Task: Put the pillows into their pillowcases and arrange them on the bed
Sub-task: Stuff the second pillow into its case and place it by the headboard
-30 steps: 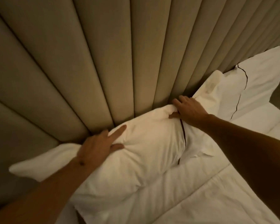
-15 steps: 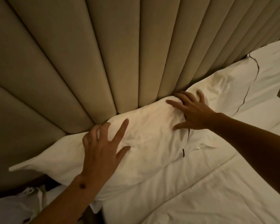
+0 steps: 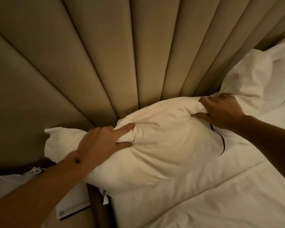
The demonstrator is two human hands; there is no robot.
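Pillow (image 3: 163, 142) in its white case lies at the far left of the bed (image 3: 229, 203), against the headboard (image 3: 122, 55). Left hand (image 3: 104, 142) and right hand (image 3: 220, 109) each grip bunched fabric. Second pillow (image 3: 247, 76) sits right.

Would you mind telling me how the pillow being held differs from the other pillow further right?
The held pillow is gripped by the left hand and right hand, each bunching its fabric; the other pillow is untouched. The held pillow sits nearer the bed's edge, its left corner overhanging; the other lies further right, partly cut off by the frame. Both are white, in cases, and lean against the padded headboard.
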